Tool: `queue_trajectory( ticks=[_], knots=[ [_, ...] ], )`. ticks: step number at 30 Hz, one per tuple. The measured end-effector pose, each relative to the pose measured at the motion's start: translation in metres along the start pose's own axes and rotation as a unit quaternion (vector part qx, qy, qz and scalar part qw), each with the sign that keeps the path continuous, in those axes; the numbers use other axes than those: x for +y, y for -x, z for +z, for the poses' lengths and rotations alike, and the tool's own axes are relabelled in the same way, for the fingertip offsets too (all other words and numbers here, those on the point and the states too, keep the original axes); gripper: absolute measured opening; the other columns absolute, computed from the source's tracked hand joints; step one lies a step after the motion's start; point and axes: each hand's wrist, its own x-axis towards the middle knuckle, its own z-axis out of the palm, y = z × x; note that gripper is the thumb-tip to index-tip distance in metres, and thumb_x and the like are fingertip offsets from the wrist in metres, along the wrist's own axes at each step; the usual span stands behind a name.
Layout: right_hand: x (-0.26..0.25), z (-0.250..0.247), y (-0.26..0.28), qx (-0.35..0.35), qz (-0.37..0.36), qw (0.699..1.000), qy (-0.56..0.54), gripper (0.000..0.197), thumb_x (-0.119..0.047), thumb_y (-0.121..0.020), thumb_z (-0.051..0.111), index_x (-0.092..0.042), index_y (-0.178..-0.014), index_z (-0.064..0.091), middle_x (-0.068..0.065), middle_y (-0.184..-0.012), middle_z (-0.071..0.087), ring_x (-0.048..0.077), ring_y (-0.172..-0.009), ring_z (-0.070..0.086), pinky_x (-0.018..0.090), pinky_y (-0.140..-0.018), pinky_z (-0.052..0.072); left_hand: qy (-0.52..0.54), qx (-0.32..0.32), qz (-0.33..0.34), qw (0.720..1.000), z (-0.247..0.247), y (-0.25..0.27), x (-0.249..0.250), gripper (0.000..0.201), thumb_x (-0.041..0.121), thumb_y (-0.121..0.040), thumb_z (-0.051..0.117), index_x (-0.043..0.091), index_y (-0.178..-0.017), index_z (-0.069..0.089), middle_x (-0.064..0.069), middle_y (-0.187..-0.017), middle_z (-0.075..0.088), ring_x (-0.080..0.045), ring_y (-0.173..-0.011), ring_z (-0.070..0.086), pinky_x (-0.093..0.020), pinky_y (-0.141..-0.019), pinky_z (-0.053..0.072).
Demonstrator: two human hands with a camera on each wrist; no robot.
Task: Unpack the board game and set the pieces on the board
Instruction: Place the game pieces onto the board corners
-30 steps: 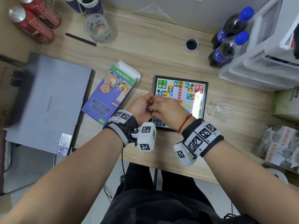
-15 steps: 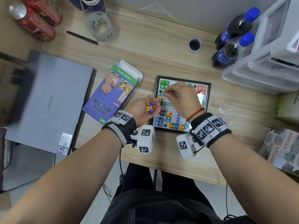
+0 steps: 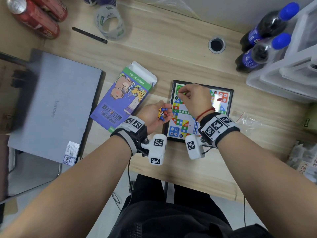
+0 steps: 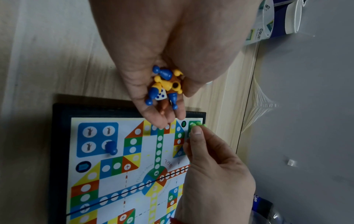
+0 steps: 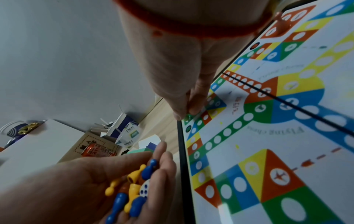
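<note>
The colourful game board (image 3: 229, 93) lies flat on the desk, also seen in the left wrist view (image 4: 114, 174) and the right wrist view (image 5: 268, 136). My left hand (image 3: 163, 112) is cupped palm-up at the board's left edge. It holds several blue, yellow and orange pawns with a white die (image 4: 164, 84). My right hand (image 3: 182, 94) pinches a green pawn (image 4: 197, 125) over the green corner. One blue pawn (image 4: 111, 147) stands on the blue corner. An orange pawn (image 3: 219, 99) stands on the red corner.
The opened game box (image 3: 123, 100) lies left of the board, and a closed laptop (image 3: 51, 109) further left. An empty plastic bag (image 3: 245, 117) is at the board's right. Soda bottles (image 3: 260, 54), plastic drawers (image 3: 291, 66), cans (image 3: 34, 18), a tape roll (image 3: 109, 23) and a pen (image 3: 89, 35) line the back.
My right hand left the left palm with a green pawn and moved up to the board's green corner. The left hand stayed beside the board with its pieces.
</note>
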Motion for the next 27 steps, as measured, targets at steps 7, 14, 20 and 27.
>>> queue_trajectory(
  ticks=[7, 14, 20, 27],
  knots=[
    [0.001, 0.000, -0.001, 0.015, 0.012, 0.999, -0.043, 0.015, -0.018, -0.082, 0.072, -0.011, -0.095, 0.071, 0.002, -0.085, 0.071, 0.013, -0.071, 0.062, 0.027, -0.075, 0.055, -0.009, -0.003, -0.002, 1.000, 0.004, -0.004, 0.006, 0.037, 0.024, -0.105, 0.040, -0.003, -0.092, 0.061, -0.010, -0.075, 0.054, -0.017, -0.067, 0.054, -0.023, -0.066, 0.052],
    [0.013, -0.010, 0.003, 0.059, 0.030, 0.996, -0.061, 0.018, -0.028, -0.076, 0.079, -0.013, -0.080, 0.069, -0.002, -0.070, 0.067, 0.011, -0.063, 0.061, 0.017, -0.062, 0.050, 0.001, -0.001, -0.003, 1.000, 0.008, -0.005, 0.012, 0.035, 0.022, -0.105, 0.039, -0.005, -0.094, 0.058, -0.011, -0.077, 0.049, -0.017, -0.068, 0.047, -0.020, -0.053, 0.049],
    [0.020, -0.002, 0.002, 0.044, 0.037, 0.996, -0.067, 0.019, -0.018, -0.076, 0.079, -0.012, -0.087, 0.065, -0.002, -0.073, 0.064, 0.011, -0.062, 0.057, 0.026, -0.065, 0.054, -0.018, -0.002, -0.004, 1.000, 0.015, -0.006, 0.015, 0.028, 0.016, -0.103, 0.041, -0.003, -0.092, 0.058, -0.011, -0.076, 0.049, -0.017, -0.067, 0.046, -0.020, -0.054, 0.048],
    [0.015, -0.001, -0.003, 0.037, 0.029, 0.996, -0.077, 0.032, -0.012, -0.074, 0.076, -0.013, -0.099, 0.056, 0.002, -0.079, 0.067, 0.014, -0.066, 0.062, 0.028, -0.068, 0.056, -0.052, -0.002, 0.000, 0.999, 0.019, -0.006, 0.018, 0.020, 0.009, -0.100, 0.045, -0.001, -0.089, 0.058, -0.011, -0.074, 0.050, -0.019, -0.066, 0.051, -0.024, -0.066, 0.045]
  ],
)
